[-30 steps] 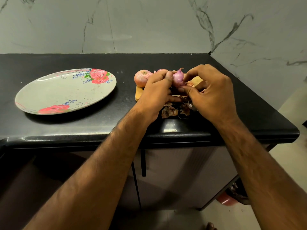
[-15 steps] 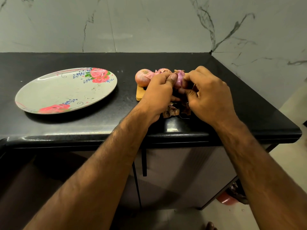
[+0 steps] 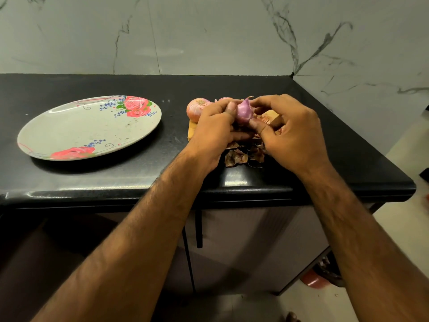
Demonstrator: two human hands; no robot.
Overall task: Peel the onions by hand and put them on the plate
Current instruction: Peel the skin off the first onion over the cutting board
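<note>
- Black polished stone desk — it carries everything here.
- Oval pale plate with red roses and blue sprigs lies on the left side of the desk, well apart from the onions, with no onion on it.
- Left hand, fingers curled, pinches the small glossy purple onion from its left side.
- Right hand, fingers curled, grips the same onion between thumb and forefinger — held just above the board.
- Light wooden board is mostly hidden under the hands.
- Round unpeeled pink-brown onion sits on the board's left end.
- Dry brown onion skins lie below the hands.
</note>
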